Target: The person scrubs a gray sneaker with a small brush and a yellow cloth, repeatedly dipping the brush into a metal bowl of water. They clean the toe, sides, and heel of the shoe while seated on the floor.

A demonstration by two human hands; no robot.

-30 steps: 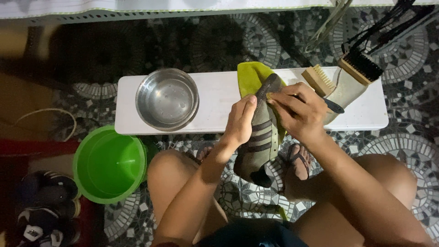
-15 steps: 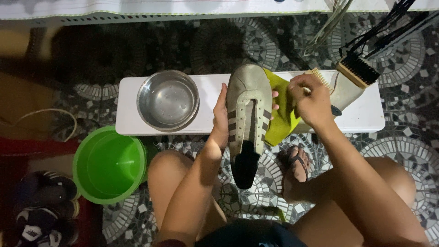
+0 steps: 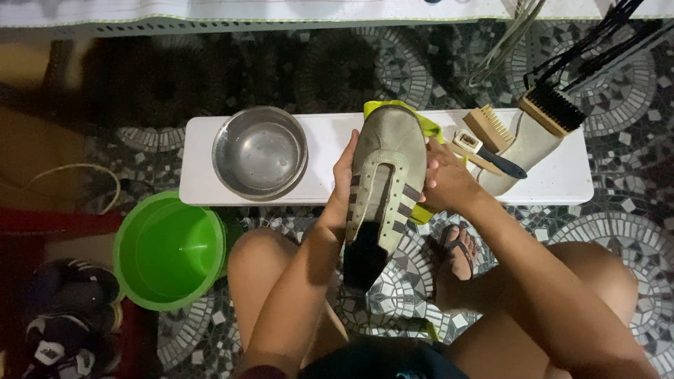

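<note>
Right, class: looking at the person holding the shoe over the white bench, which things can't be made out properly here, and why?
- Yellow-green cloth: head view, mostly hidden behind the shoe and right hand.
- Left hand: its fingers are hidden behind the shoe.
- Black rods: cut off by the top-right edge.
- Dark shoes: bottom-left, too dim and partly cropped.
- Right foot: partly hidden by the leg.

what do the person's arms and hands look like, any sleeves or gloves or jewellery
Both arms are bare from the lower frame edge to the fingers: no sleeves, gloves, watch or bracelet show. The left hand and right hand are bare, with no rings visible on the parts in view. Dark clothing shows only at the bottom edge, near the lap.
</note>
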